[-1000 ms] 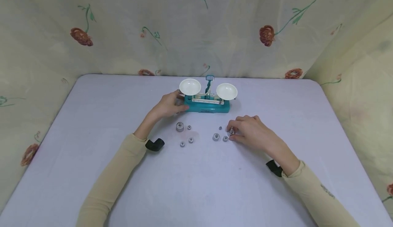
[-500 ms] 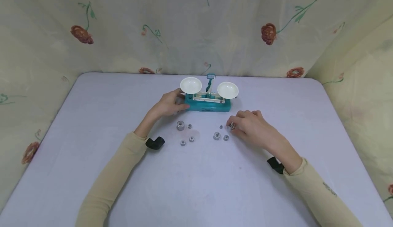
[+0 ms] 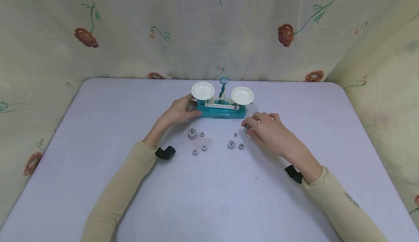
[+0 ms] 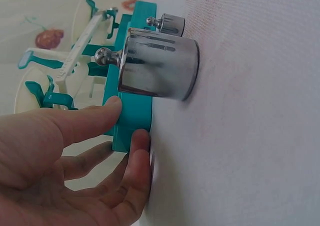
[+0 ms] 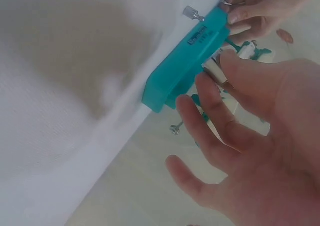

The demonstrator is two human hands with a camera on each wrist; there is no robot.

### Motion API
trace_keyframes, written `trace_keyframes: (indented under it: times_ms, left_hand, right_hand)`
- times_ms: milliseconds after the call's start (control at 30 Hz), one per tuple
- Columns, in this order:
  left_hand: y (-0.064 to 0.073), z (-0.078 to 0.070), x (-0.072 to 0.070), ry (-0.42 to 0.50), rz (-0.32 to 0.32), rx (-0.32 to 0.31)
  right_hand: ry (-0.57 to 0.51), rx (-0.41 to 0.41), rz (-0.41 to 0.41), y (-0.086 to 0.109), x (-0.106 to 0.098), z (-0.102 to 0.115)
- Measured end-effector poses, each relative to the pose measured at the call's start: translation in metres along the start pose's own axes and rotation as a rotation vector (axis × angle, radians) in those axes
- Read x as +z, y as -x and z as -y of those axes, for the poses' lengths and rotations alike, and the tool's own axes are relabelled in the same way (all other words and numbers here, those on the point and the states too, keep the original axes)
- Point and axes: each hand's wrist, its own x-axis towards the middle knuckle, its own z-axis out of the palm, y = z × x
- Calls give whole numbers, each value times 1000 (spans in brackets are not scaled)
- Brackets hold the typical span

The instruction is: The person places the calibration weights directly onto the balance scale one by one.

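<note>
In the head view a teal two-pan balance scale (image 3: pixel 220 114) stands near the back of the table, with a white left pan (image 3: pixel 203 91) and a white right pan (image 3: pixel 242 95). My left hand (image 3: pixel 179 110) holds the left end of its base; the left wrist view shows the thumb (image 4: pixel 95 123) on the front and fingers curled around the end. My right hand (image 3: pixel 270 134) pinches a small silver weight (image 3: pixel 246 127) between thumb and index finger, in front of the scale's right end. Its other fingers spread loosely in the right wrist view.
Several knobbed metal weights stand before the scale. A large weight (image 3: pixel 192 134) and smaller ones, one a small weight (image 3: pixel 204 148), form a left group. A medium weight (image 3: pixel 231 145) and a tiny weight (image 3: pixel 235 135) are among the right group. Flowered cloth (image 3: pixel 183 52) hangs behind.
My right hand has lifted the pinched weight from beside the right group and moved it toward the scale. The left hand keeps its place on the base.
</note>
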Motion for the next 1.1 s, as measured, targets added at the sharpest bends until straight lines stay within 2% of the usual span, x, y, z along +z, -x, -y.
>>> trace_keyframes:
  times_ms: [267, 567, 1100]
  left_hand:
    - [0, 0, 0, 14, -4, -8]
    - [0, 2, 1, 5, -6, 5]
    - [0, 3, 1, 8, -10, 15]
  right_hand:
    - [22, -13, -39, -6, -8, 1]
    - [27, 5, -43, -8, -15, 4]
    - [27, -15, -133, -15, -26, 8]
